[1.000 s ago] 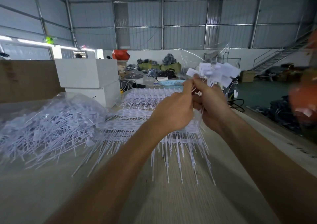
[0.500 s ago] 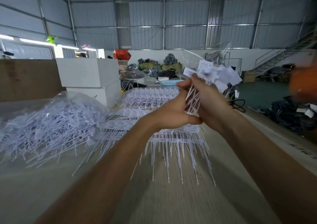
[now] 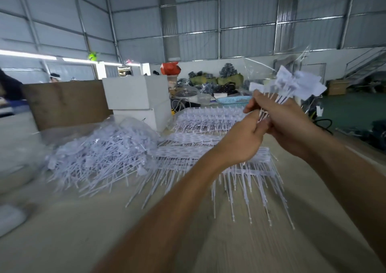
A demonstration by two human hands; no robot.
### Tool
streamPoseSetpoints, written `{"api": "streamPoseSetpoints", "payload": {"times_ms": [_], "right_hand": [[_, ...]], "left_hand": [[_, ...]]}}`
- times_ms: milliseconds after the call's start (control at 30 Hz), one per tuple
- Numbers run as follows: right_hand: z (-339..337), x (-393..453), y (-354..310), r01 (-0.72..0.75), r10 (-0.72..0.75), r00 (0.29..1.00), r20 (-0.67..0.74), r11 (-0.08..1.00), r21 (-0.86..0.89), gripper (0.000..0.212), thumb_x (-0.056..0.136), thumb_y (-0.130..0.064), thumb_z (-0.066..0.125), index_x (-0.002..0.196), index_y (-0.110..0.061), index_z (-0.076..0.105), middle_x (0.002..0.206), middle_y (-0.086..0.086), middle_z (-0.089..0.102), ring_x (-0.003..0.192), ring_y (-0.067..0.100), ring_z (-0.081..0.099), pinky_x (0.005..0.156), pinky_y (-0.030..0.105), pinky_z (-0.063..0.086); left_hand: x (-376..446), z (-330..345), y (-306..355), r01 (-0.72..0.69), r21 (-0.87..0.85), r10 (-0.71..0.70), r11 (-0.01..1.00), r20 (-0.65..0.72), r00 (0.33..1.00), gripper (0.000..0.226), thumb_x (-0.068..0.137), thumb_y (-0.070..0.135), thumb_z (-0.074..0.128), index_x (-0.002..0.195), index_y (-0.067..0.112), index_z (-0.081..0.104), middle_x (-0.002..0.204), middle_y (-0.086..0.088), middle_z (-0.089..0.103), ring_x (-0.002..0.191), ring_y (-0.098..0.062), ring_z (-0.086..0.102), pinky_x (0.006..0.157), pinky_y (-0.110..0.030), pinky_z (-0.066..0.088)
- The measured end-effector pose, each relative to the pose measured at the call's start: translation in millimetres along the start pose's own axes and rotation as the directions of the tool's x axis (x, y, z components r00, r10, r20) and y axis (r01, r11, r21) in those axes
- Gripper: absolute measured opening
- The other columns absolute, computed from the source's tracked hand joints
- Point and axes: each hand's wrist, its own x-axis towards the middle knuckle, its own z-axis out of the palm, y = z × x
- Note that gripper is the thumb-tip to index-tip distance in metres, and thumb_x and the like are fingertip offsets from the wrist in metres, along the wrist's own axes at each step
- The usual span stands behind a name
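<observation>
holding ties point(image 3: 289, 83) raised above the table point(image 3: 83, 220) in the right hand point(image 3: 290, 126), curled tight round the stems; pinching the lower stems with the left hand point(image 3: 240, 141) (nearer, just below); tags up and away, tails toward the body; probably pulling one down along that axis.

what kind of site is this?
Most likely a warehouse or small factory hall: corrugated metal walls on steel framing, a metal staircase at far right, bagged goods piled along the back wall. The left hand and right hand grip a bunch of tagged ties over a worktable heaped with loose ties.
</observation>
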Motion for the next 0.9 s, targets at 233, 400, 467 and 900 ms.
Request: {"api": "streamPoseSetpoints", "payload": {"times_ms": [233, 400, 467, 900], "right_hand": [[7, -4, 22, 0.111, 0.079, 0.906, 0.415, 0.904, -0.414, 0.026, 0.083, -0.047, 0.074, 0.101, -0.03, 0.076, 0.097, -0.008, 0.075, 0.082, 0.013, 0.074, 0.073, 0.025, 0.061], [-6, 2, 58, 0.239, -0.06, 0.944, 0.324, 0.803, -0.545, 0.006, 0.093, -0.014, 0.069, 0.091, -0.017, 0.074, 0.088, 0.001, 0.073, 0.065, 0.006, 0.068, 0.062, 0.013, 0.051], [-21, 4, 76, 0.176, -0.025, 0.963, 0.268, 0.811, -0.558, 0.006, 0.093, -0.009, 0.068, 0.091, -0.01, 0.074, 0.09, 0.007, 0.073, 0.07, 0.012, 0.068, 0.065, 0.015, 0.052], [-69, -10, 155, 0.029, -0.04, 0.999, -0.003, 0.764, -0.644, 0.02, 0.091, -0.009, 0.071, 0.082, -0.026, 0.074, 0.089, -0.001, 0.075, 0.084, 0.026, 0.07, 0.073, 0.01, 0.044]], "left_hand": [[-70, -76, -40, 0.104, 0.237, -0.089, 0.966, -0.073, 0.993, 0.028, 0.108, 0.037, 0.036, 0.094, 0.021, 0.054, 0.067, 0.007, 0.049, 0.054, -0.002, 0.044, 0.059, -0.028, 0.039], [-159, -148, -100, 0.452, 0.228, -0.312, 0.862, -0.463, 0.829, 0.03, 0.106, 0.017, 0.043, 0.077, 0.018, 0.049, 0.067, 0.003, 0.047, 0.06, -0.011, 0.048, 0.061, -0.026, 0.039], [-190, -175, -119, 0.602, 0.257, -0.397, 0.756, -0.551, 0.734, 0.031, 0.106, 0.016, 0.044, 0.075, 0.012, 0.05, 0.066, -0.003, 0.048, 0.064, -0.022, 0.049, 0.063, -0.032, 0.036], [-243, -224, -182, 0.871, 0.091, -0.759, 0.483, -0.452, 0.468, 0.027, 0.103, 0.02, 0.042, 0.091, 0.008, 0.063, 0.045, 0.0, 0.045, 0.034, -0.012, 0.034, 0.04, -0.019, 0.025]]}}
